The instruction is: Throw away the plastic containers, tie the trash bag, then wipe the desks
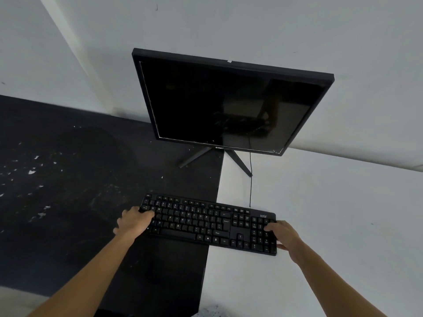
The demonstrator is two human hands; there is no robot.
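Black keyboard [207, 224] across dark and white table [320, 202] halves, left grip [134, 221] and right grip [285, 235] clasping its ends. Keyboard and monitor [229, 104] logos unreadable.

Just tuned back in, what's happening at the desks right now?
A person grips the keyboard at both ends, the left hand on its left end and the right hand on its right end. The keyboard spans the seam between the black desk, which shows pale flecks, and the white desk, in front of a dark monitor. No cloth, containers or trash bag are in view.
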